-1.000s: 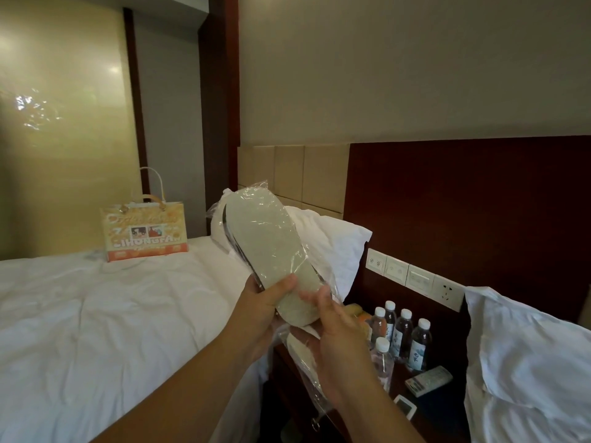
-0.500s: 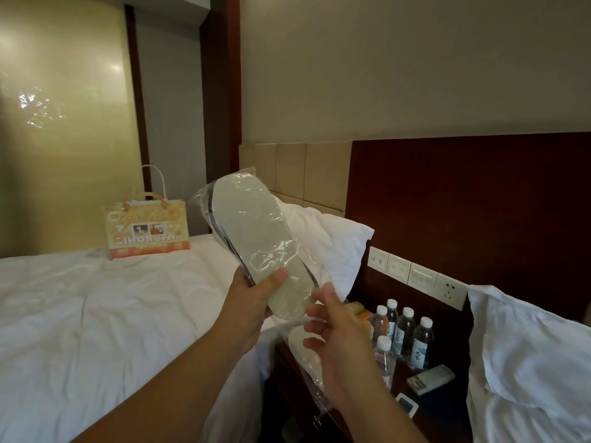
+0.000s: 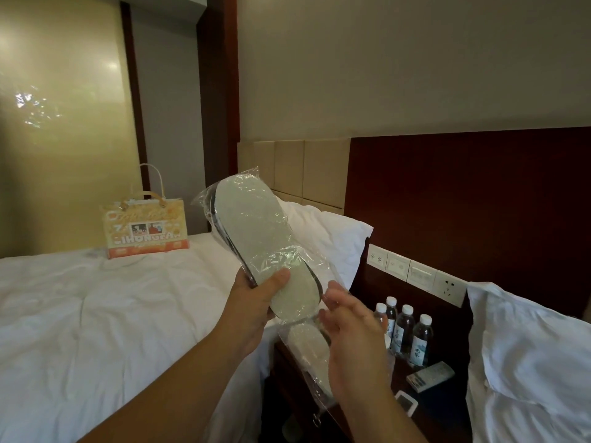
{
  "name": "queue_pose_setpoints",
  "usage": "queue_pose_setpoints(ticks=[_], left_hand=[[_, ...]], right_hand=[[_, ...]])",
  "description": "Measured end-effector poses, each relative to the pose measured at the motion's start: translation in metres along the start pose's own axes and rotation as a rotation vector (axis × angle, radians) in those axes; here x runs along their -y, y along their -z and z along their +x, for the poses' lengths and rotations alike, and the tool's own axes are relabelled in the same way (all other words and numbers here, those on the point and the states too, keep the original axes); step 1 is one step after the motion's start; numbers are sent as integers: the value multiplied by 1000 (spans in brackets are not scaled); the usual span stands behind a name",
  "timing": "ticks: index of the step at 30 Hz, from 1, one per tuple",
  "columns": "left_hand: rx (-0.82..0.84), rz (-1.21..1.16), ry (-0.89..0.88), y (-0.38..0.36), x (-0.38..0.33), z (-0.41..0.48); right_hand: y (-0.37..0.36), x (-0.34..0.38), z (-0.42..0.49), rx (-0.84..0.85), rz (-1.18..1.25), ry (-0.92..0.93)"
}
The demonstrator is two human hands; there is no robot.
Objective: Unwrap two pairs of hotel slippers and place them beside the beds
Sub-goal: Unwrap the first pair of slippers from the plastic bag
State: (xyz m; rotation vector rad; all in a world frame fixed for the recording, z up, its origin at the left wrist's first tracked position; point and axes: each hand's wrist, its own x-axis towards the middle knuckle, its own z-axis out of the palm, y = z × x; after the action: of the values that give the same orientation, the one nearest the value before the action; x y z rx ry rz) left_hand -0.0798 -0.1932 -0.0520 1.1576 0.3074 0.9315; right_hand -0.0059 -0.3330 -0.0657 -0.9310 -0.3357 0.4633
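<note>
My left hand (image 3: pixel 256 302) grips a pair of white hotel slippers (image 3: pixel 256 238) sealed in clear plastic. It holds them by the heel end with the pale sole facing me and the toe tilted up to the left. My right hand (image 3: pixel 348 334) is just right of that heel, with its upper fingers spread and a small gap to the wrap. A second wrapped slipper pair (image 3: pixel 307 346) hangs below and behind my right palm, seemingly pinched by the lower fingers and partly hidden by the hand.
A white bed (image 3: pixel 96 314) with a pillow (image 3: pixel 329 231) lies to the left, a printed gift bag (image 3: pixel 145 231) on it. Several water bottles (image 3: pixel 406 334) and a remote (image 3: pixel 430 375) stand on the dark nightstand (image 3: pixel 441 407). A second bed's pillow (image 3: pixel 527 362) is at right.
My left hand has tilted the wrapped pair further left. My right fingers, touching its heel one second ago, have come away and now hover beside it.
</note>
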Motion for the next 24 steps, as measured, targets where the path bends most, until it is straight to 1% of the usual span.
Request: queue_pose_setpoints(ticks=[1,3,8,13,15,19,24], left_hand=[[7,-10,1,-2,0,-1],[23,-29,0,-5,0,-2],[71,-24,-7,-11,0,-3],[127,-36,94,-8,-1,3],[107,-87,112,-5,-2,7],[-5,-156,112,-2,-5,13],[-31,-180,146,-21,6,8]], right_hand=[[0,-3,-2,-27,-71,11],[0,-8,-6,-8,-127,5],[-7,-2,-1,159,-39,-106],[-2,6,8,153,-18,-150],[0,7,7,157,-39,-134],[7,2,1,177,-69,-132],[9,-1,-8,212,-24,-145]])
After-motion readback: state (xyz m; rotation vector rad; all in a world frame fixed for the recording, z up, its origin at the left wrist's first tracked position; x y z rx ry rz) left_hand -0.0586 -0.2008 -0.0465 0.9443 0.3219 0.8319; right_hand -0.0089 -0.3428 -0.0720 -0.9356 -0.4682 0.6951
